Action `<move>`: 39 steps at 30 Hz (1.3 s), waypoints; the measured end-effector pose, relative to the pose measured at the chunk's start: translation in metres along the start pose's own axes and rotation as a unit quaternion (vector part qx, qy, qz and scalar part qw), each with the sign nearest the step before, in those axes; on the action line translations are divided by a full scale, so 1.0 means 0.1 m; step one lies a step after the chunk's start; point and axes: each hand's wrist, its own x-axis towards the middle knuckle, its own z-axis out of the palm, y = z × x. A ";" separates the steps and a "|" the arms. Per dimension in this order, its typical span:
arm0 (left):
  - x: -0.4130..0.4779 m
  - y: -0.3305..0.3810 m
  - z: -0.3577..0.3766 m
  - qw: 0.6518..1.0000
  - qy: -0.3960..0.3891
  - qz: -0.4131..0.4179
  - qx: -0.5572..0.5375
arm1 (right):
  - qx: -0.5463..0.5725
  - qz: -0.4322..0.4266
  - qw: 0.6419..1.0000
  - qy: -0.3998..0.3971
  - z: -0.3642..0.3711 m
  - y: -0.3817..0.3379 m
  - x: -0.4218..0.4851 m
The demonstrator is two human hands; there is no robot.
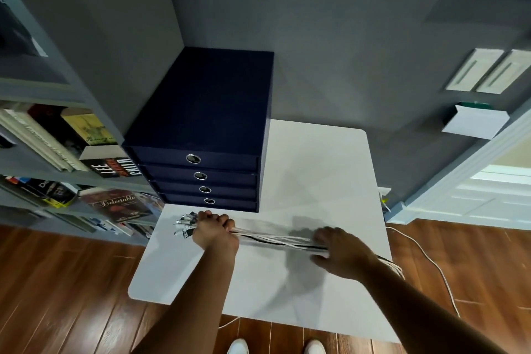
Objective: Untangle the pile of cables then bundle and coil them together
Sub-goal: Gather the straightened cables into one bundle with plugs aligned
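Left hand (214,231) is clamped on the cables (275,238) just above the counter (316,167); right hand (342,253) covers them, blurred, so its grip cannot be told; the cables' far ends are hidden.

My hands: two, the left hand (215,231) and the right hand (342,253).
Cable bundle (275,237): one, its strands too tightly packed for me to count.
Drawer unit (207,100): one, with four drawers (230,177) and four ring pulls (193,158).
Counter (316,169): one.
My shoes (238,346): two.
Wall plates (474,70): two.
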 end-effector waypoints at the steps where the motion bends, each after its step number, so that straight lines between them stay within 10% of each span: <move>1: -0.03 -0.04 0.02 1.000 -0.004 -0.001 0.001 | 0.030 -0.032 0.999 0.009 -0.03 -0.18 0.07; 12: -0.25 -0.28 0.09 0.999 -0.031 0.004 0.022 | 0.020 -0.138 0.983 0.123 0.06 -0.93 0.23; 29: -0.17 -0.32 0.05 0.997 -0.045 0.038 0.057 | 0.071 0.312 0.947 0.028 0.05 0.11 -0.13; 39: -0.17 -0.27 0.14 0.998 -0.046 0.011 0.029 | 0.040 0.280 0.916 0.286 -0.06 0.51 -0.28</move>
